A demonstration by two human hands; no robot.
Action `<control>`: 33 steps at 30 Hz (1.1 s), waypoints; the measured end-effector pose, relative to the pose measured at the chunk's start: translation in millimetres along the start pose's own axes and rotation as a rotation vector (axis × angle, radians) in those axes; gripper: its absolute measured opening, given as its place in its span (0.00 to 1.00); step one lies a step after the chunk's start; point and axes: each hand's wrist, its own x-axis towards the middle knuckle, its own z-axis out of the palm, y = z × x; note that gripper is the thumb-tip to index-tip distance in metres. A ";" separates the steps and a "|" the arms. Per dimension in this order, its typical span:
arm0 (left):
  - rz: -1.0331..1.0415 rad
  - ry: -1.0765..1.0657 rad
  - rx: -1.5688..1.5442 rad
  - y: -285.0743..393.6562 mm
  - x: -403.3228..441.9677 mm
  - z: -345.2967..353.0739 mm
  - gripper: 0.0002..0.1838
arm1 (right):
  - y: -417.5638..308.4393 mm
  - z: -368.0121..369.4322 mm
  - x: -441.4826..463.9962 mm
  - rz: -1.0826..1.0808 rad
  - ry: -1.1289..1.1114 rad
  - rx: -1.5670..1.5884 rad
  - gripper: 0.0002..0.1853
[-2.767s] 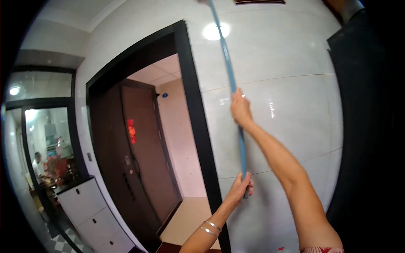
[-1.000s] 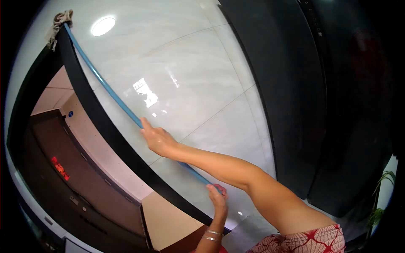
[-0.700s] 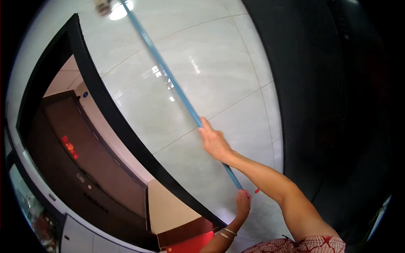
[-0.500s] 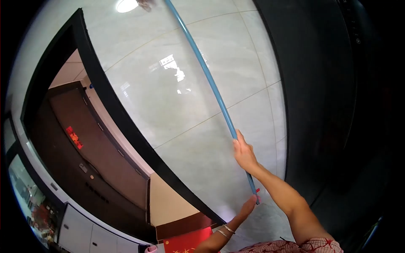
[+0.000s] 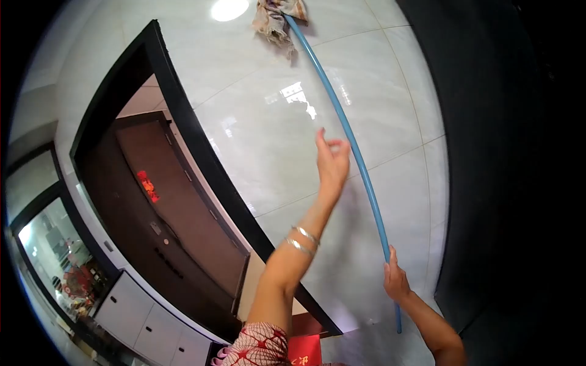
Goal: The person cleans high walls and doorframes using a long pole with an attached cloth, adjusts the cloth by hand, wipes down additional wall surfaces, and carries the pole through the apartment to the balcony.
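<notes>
A long blue pole (image 5: 345,119) slants across the tiled wall (image 5: 256,140). At its upper end a beige and brown cloth (image 5: 274,24) rests against the wall. My right hand (image 5: 396,282) is wrapped round the pole near its lower end, part of which sticks out below. Higher up, my left hand (image 5: 333,160) is raised just left of the pole, fingers apart and curved, with nothing in it. Two silver bangles (image 5: 303,240) circle the left forearm.
A black door frame (image 5: 201,158) surrounds an opening with a brown door (image 5: 177,177) beyond. White drawers (image 5: 146,323) stand at lower left beside a glass partition (image 5: 64,244), behind which a person is partly visible. A tall black surface (image 5: 494,152) fills the right; a red mat (image 5: 305,349) lies below.
My left hand has left the pole's lower end and moved up beside its middle. My right hand is lower on the pole. The cloth has come into view at the top.
</notes>
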 end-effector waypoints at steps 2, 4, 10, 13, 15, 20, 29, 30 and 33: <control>0.101 0.060 0.198 26.0 47.0 -13.0 0.33 | -9.5 8.0 11.9 -0.083 0.038 0.000 0.30; 0.220 0.136 0.431 40.1 91.7 -22.7 0.29 | -35.5 8.4 33.1 0.021 -0.082 0.023 0.30; 0.174 0.485 0.689 69.8 151.8 -61.5 0.25 | -79.3 38.6 104.5 -0.267 -0.051 -0.041 0.31; 0.059 0.446 0.878 73.8 155.5 -100.1 0.23 | -75.9 60.9 113.9 -0.336 -0.035 0.029 0.30; 0.105 0.453 0.860 56.9 148.4 -109.5 0.23 | -72.2 76.9 112.8 -0.311 -0.057 0.088 0.29; 0.127 0.468 0.744 -24.2 91.6 -131.7 0.21 | -4.8 77.6 71.7 -0.152 -0.181 0.062 0.25; -0.065 0.374 0.638 -156.1 -165.3 -92.5 0.23 | 146.5 84.3 -131.3 0.317 -0.685 0.020 0.23; -0.200 0.335 0.546 -136.3 -178.0 -84.0 0.22 | 144.9 78.7 -144.2 0.325 -0.682 0.018 0.23; -0.123 0.352 0.541 -132.8 -161.4 -87.5 0.20 | 125.7 83.3 -144.5 0.336 -0.565 0.050 0.21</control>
